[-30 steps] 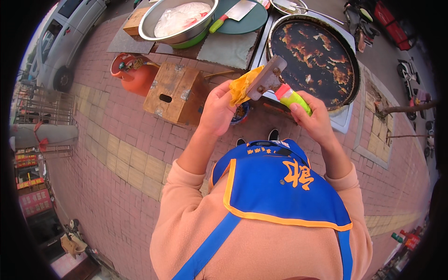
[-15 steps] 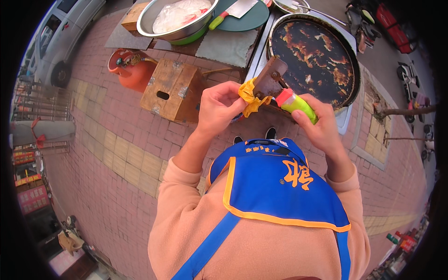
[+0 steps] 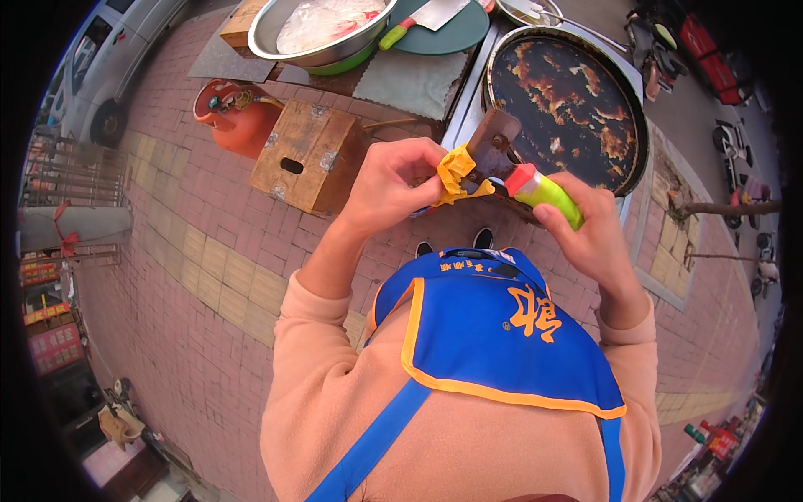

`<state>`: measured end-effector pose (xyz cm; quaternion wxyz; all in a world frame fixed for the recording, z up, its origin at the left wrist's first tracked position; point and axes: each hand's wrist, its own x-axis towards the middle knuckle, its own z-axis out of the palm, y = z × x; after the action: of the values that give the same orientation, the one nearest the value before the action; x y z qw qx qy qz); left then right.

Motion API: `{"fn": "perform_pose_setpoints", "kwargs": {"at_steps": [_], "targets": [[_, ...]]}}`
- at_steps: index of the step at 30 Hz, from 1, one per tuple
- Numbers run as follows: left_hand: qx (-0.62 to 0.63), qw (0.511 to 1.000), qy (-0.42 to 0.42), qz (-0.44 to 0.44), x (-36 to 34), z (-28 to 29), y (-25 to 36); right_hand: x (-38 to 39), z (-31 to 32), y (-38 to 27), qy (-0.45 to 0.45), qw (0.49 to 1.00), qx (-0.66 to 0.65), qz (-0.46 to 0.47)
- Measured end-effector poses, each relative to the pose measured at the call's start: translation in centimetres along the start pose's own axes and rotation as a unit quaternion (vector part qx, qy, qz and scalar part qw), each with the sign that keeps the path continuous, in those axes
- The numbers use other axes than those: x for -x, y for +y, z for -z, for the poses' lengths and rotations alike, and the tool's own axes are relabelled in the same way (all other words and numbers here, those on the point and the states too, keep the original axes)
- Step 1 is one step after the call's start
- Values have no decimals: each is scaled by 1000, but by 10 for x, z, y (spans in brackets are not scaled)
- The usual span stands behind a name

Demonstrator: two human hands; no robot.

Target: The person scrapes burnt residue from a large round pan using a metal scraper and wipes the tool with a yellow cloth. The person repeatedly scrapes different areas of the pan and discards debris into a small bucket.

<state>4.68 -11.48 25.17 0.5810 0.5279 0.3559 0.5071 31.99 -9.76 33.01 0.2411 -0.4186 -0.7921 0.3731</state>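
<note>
Your left hand (image 3: pixel 389 186) is pinching yellow cloth (image 3: pixel 456 174) between fingers, cloth touching blade of scraper (image 3: pixel 493 138); fingers of your right hand (image 3: pixel 592 222) are wrapping its green handle (image 3: pixel 552 199). Scraper is hanging beside round pan (image 3: pixel 535 144), whose black surface is carrying patchy brown crust (image 3: pixel 617 138). Table (image 3: pixel 322 82) is bearing steel bowl (image 3: pixel 266 40), green board (image 3: pixel 462 38) with cleaver (image 3: pixel 439 12). Orange cylinder (image 3: pixel 242 130), wooden box (image 3: pixel 305 159) are standing on brick pavement (image 3: pixel 209 351).

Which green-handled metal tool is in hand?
The rectangular metal scraper with a lime and red handle, in the right hand; the broad silvery cleaver lies on the round dark green board.
</note>
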Motion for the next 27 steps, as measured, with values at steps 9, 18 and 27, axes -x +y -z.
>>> {"fn": "perform_pose_setpoints", "kwargs": {"at_steps": [9,18,27], "targets": [[45,998,29,-38,-4,-3,-8,-6,6,-16,-42,999,15,11],[81,994,52,-51,-9,3,-6,-16,1,-17,-87,995,42,3],[70,992,87,-52,-22,4,-4,-21,-1,-12,-119,990,69,5]]}}
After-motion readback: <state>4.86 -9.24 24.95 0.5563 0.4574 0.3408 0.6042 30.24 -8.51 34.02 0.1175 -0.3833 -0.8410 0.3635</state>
